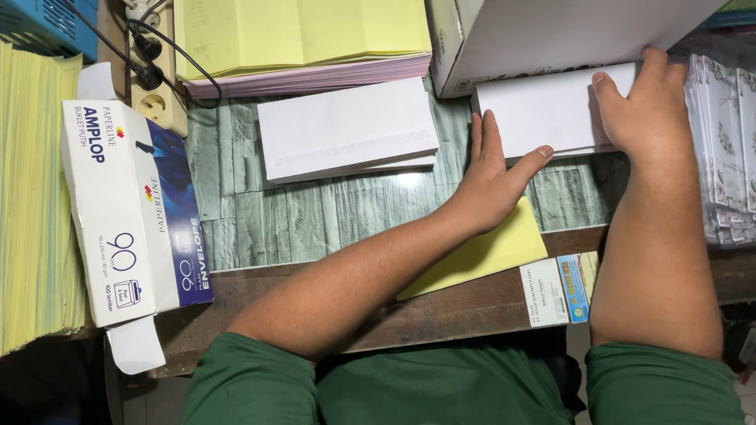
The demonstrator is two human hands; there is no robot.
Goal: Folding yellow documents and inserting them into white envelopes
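Head view: both hands work on one stack of white envelopes (pixel 552 118) lying near the far right part of the table (pixel 310 218), half under the open end of a large white box (pixel 539 32) that stands at the far edge. The left hand (pixel 490 179) lies flat at the stack's near left corner, fingers straight and together along its left side, thumb spread out under its near edge; it presses against the stack rather than closing round it. The right hand (pixel 646 105) rests on the stack's right end, fingers curled over the far right corner, thumb laid on top, so it grips that end. A yellow sheet (pixel 495 247) lies slanted under the left wrist, reaching the table's near edge. Just right of it, at the near edge, lie small printed cards (pixel 557 288). A second envelope stack (pixel 347 130) sits apart, toward the middle of the table. An opened envelope carton (pixel 131 214) lies at the left edge. Yellow and pink paper (pixel 301 31) is piled at the far edge beside a power strip (pixel 155 67). Patterned sleeves (pixel 742 143) are stacked at the right edge.
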